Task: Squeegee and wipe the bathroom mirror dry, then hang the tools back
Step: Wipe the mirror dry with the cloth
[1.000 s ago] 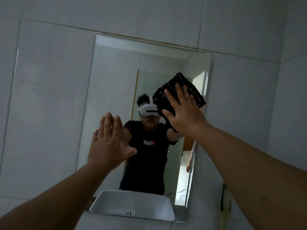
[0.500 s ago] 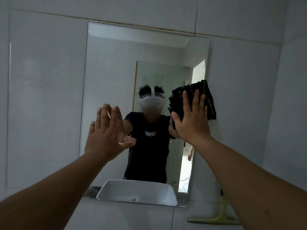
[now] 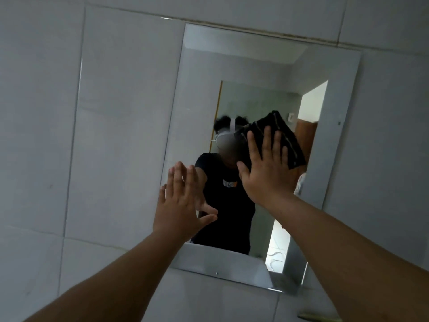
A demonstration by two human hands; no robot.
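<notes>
A frameless rectangular mirror (image 3: 204,94) hangs on the grey tiled wall, tilted in the head view. My right hand (image 3: 267,173) presses a folded black cloth (image 3: 285,138) flat against the glass near the mirror's middle right, fingers straight and spread. My left hand (image 3: 181,203) lies flat with straight fingers at the mirror's lower left, near its left edge. The glass reflects a person in a black shirt and a bright doorway. A sliver of the yellow-green squeegee (image 3: 320,317) shows at the bottom right edge.
Grey wall tiles (image 3: 104,135) surround the mirror on all sides. A white basin (image 3: 222,261) appears reflected along the mirror's bottom edge.
The view swung so the mirror now sits further right and tilted. My right hand slid the cloth down and left across the glass. My left hand stayed flat at the lower left.
</notes>
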